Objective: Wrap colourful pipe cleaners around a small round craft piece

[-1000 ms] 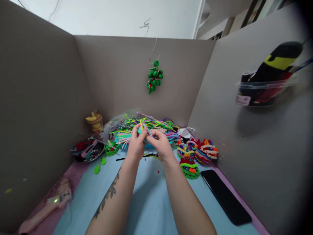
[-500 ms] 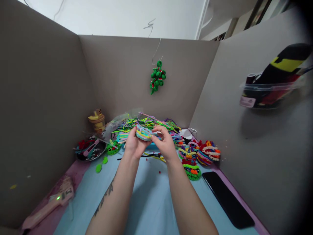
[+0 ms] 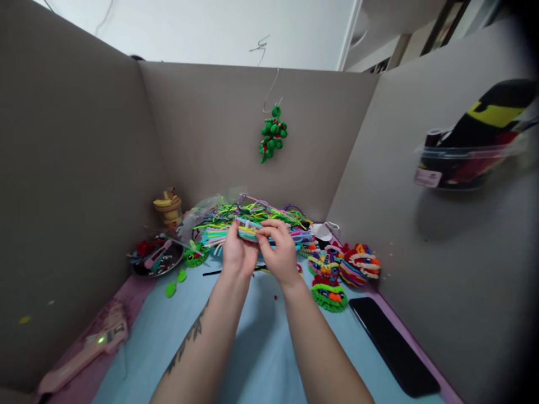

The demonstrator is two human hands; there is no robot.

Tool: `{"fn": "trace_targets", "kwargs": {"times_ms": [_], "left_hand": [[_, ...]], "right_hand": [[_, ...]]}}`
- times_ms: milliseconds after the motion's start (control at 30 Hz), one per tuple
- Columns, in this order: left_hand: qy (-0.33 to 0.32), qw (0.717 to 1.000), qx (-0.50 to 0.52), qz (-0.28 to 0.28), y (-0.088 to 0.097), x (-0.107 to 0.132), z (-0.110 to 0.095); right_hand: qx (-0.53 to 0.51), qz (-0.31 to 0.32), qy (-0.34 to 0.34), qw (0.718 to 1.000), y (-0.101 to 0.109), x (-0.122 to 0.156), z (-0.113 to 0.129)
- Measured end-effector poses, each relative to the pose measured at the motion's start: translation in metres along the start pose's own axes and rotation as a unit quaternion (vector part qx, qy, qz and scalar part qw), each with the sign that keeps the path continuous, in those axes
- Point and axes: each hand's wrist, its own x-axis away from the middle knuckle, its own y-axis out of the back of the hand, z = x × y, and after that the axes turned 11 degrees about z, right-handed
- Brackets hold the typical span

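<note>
A dark leafy-sprig tattoo [image 3: 196, 331] runs along the outer edge of the bare left forearm [image 3: 210, 342]; the right forearm [image 3: 318, 336], left hand [image 3: 238, 255] and right hand [image 3: 278, 255] are bare.

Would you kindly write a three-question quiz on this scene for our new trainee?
1. True or false: the left hand and right hand both touch the striped piece.
2. Fill in: the black phone lies on the person's ____ side.
3. Which hangs against the back panel?
A) pink tool
B) green bundle
C) round dish

Key: 1 true; 2 right; 3 B.
</note>
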Motion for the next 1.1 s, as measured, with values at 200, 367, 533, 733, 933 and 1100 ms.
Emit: {"fn": "trace_targets", "kwargs": {"times_ms": [200,367,533,733,933,1100], "left_hand": [[-0.019,0.999,0.023,-0.015,0.000,0.001,0.004],[-0.023,0.999,0.020,0.018,0.001,0.002,-0.003],[-0.028,0.999,0.021,0.016,-0.001,0.003,-0.002],[-0.033,0.999,0.025,0.000,-0.004,0.006,0.002],[-0.055,0.998,-0.024,-0.004,0.003,0.001,0.003],[-0.139,0.940,-0.309,0.039,0.019,-0.003,-0.009]], "right_hand": [[-0.003,-0.010,0.020,1.000,-0.001,0.001,-0.002],[-0.020,-0.036,0.020,0.999,0.003,0.000,0.000],[-0.009,-0.032,0.021,0.999,0.002,0.000,0.000],[0.011,-0.025,0.023,0.999,0.001,0.001,-0.001],[0.018,-0.003,0.021,1.000,0.004,0.000,-0.008],[-0.049,-0.005,-0.025,0.998,0.013,-0.003,-0.006]]}}
